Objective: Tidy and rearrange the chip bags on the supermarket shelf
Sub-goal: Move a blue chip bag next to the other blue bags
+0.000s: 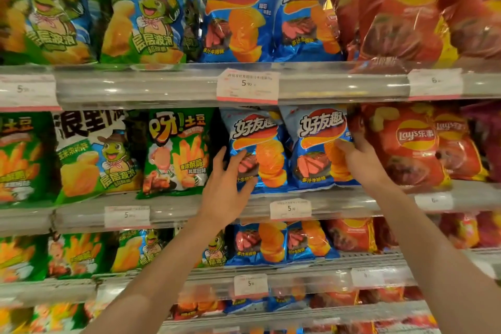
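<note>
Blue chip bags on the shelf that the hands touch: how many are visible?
2: left blue bag under the left hand; right blue bag beside the red bag, held by the right hand. More may stand behind.

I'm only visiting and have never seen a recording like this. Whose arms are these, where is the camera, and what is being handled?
There is no machine here: a person wears one camera on the head, looking forward and down at a supermarket shelf of chip bags. The left hand rests with spread fingers on one blue chip bag. The right hand grips the right edge of the neighbouring blue bag, beside a red bag. Green bags stand to the left.
</note>
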